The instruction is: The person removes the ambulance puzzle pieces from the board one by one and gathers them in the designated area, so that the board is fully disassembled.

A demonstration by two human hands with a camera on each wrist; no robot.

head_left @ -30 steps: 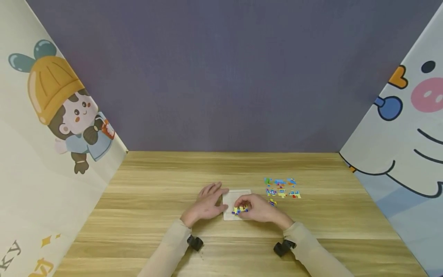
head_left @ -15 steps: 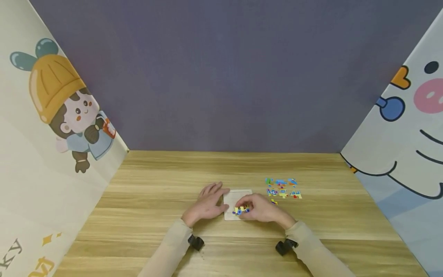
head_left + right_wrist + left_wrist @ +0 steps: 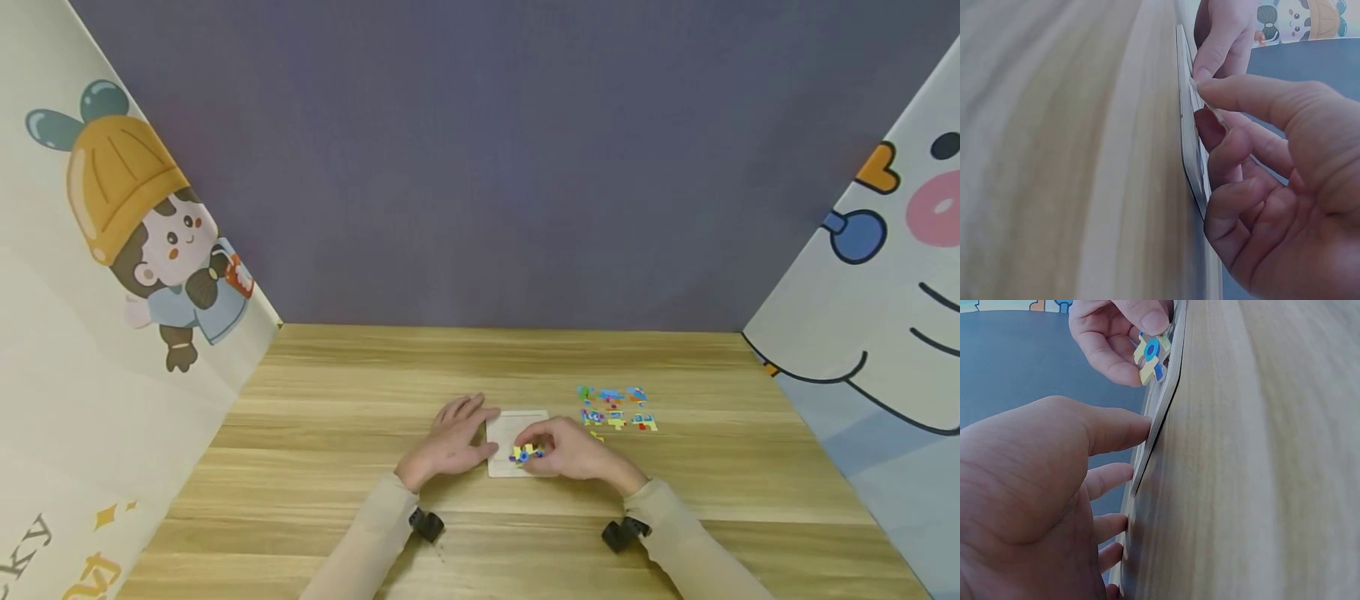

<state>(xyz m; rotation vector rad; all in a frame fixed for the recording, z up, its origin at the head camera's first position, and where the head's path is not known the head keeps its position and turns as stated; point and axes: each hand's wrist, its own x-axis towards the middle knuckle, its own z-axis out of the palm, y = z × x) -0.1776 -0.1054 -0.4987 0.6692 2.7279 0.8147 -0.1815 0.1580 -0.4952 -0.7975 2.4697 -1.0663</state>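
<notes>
My right hand (image 3: 573, 450) pinches a jigsaw puzzle piece (image 3: 1152, 351) between thumb and fingers. Yellow with blue patches and a blue ring, it is held tilted over the lower part of a pale, flat puzzle board (image 3: 506, 425). My left hand (image 3: 452, 442) lies at the board's left side with its fingers spread. In the left wrist view its thumb touches the board's edge, and the other fingertips reach down toward the table. The right hand's remaining fingers are curled close over the board in the right wrist view.
Several colourful puzzle pieces (image 3: 611, 395) lie in rows on the wooden table (image 3: 337, 392), right of the board. One yellow piece (image 3: 597, 437) is partly hidden behind the right hand. A dark panel (image 3: 480, 167) rises at the back, with cartoon-printed walls on both sides.
The puzzle piece has turned a little in my right fingers, so its blue ring shows more clearly. My left hand stays at the board's edge. The head view has shifted slightly.
</notes>
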